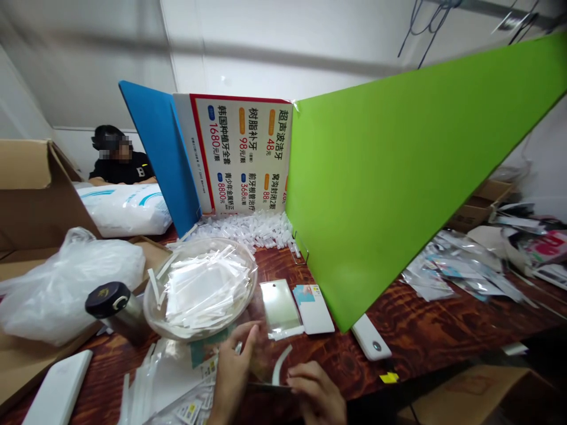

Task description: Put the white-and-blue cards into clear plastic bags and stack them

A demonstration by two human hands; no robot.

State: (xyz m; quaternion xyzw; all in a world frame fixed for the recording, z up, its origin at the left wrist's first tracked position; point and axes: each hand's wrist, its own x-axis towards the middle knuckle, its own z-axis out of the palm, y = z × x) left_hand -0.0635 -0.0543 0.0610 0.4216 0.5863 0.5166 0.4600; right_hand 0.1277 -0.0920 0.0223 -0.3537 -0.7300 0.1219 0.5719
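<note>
Hands, both bare, sit low in the head view, the only feed I have, near the front edge of the wooden surface (325,358). The left hand (234,370) has its thumb up and its fingers close by, so the gap looks narrow to me; there is a glint at it, but I cannot tell whether anything is pinched. The right hand (318,389) is curled, fingers bent inward, and from this angle I cannot say whether it grips anything either. Between them, nearer the right one, a white strip (280,364) stands out, bowed in an arc. What looks like see-through film may be under it, though I cannot make out its edges.

I judge the strip light, thin and springy, ready to curl and probably slick; any film there would be limp and easy to crease. I would take the strip by one end, between thumb and fingertip, with little pressure.

Just beyond the hands, a plastic sleeve (280,304) and a white card (318,316) lie side by side. Packets (166,369) lie beside the left hand, and behind those I see a round tub (176,334) full of pale strips.
</note>
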